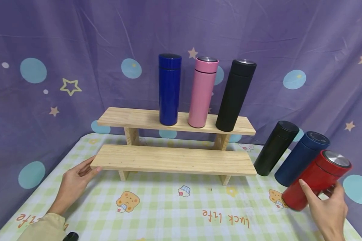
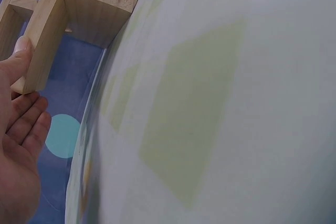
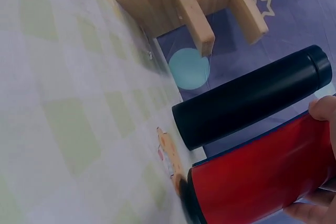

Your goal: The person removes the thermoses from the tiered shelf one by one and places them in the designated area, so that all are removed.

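My left hand grips the left end of the lower board of a two-step wooden shelf. In the left wrist view the thumb presses the board's front edge, with the other fingers curled at its end. On the right, my right hand holds a red thermos bottle with a silver lid around its lower body. Right behind that bottle stands a navy thermos bottle, mostly covered by the red one in the right wrist view. A black thermos bottle stands beside it, near the shelf's right end.
On the upper board stand a blue bottle, a pink bottle and a taller-looking black bottle. A green checked cloth covers the table. Behind hangs a purple curtain. A small dark object lies by the left sleeve.
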Available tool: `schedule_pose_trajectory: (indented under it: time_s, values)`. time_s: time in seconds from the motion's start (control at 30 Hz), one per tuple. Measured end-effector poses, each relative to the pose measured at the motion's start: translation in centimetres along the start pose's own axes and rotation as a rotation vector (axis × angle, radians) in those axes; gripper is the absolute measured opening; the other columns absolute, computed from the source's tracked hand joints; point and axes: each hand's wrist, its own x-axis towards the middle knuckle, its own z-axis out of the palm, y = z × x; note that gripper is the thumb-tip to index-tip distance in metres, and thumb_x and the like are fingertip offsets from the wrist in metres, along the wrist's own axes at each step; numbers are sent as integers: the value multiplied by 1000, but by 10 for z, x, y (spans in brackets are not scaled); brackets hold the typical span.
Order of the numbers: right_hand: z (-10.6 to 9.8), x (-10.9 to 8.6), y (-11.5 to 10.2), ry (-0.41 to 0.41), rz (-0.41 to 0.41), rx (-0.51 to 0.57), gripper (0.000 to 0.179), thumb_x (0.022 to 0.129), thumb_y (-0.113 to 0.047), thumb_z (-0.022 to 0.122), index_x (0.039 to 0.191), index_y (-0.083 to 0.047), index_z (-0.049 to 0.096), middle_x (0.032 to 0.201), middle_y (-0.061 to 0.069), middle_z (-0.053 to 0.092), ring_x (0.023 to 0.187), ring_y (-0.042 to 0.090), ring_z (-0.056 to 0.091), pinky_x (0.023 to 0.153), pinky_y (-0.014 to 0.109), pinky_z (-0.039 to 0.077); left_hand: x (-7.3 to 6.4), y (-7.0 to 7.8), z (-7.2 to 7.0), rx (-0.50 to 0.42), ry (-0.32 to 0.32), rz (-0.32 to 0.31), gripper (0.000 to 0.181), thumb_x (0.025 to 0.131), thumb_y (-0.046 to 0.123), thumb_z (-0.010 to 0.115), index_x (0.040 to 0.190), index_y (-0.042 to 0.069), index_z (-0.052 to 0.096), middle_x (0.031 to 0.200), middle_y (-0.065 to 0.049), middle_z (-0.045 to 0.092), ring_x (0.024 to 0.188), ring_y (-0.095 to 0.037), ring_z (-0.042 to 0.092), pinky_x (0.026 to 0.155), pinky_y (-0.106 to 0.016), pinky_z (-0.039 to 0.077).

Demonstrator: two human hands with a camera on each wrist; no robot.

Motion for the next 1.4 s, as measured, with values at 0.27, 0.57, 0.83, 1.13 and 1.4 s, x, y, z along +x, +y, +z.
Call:
schedule_pose_trajectory:
  time_s: [0.27, 0.57, 0.83, 1.13, 1.4]
  values:
    - [-3, -5, -13, -2, -20, 9, 79, 92, -34, 79, 155, -5, 40, 139, 25, 56, 110, 17, 54, 97, 18, 39, 0, -1, 0, -14, -5, 1, 70, 101, 39, 70, 153, -2, 47, 138, -36, 54, 124, -51, 56, 74, 0, 45]
    - [-4, -12, -35, -8, -86, 46, 77, 88, -28, 84, 150, -4, 46, 129, 18, 60, 89, -11, 42, 71, 4, 34, 1, -2, 1, -4, 13, 25, 69, 100, 36, 72, 151, -4, 49, 135, -35, 56, 120, -48, 58, 75, -1, 47]
    - [-4, -18, -57, 0, -150, 94, 72, 84, -22, 88, 145, -5, 52, 112, -5, 58, 88, -11, 48, 67, -2, 39, 1, -2, 1, -10, 11, 28, 68, 101, 36, 72, 151, -4, 49, 135, -35, 56, 120, -50, 57, 75, -1, 46]
    - [-4, -26, -79, 11, -290, 193, 65, 80, -10, 90, 137, -8, 59, 104, -21, 58, 92, -9, 56, 67, 1, 46, 2, -2, 2, -11, 9, 33, 68, 101, 36, 71, 151, -5, 49, 135, -36, 56, 121, -51, 57, 76, 0, 46]
    - [2, -33, -97, -12, -391, 241, 64, 79, -4, 89, 136, -6, 60, 106, -18, 60, 94, -6, 59, 69, 2, 48, 1, -2, 1, -10, 3, 20, 69, 101, 38, 71, 152, -4, 48, 136, -36, 55, 122, -50, 57, 74, 0, 45]
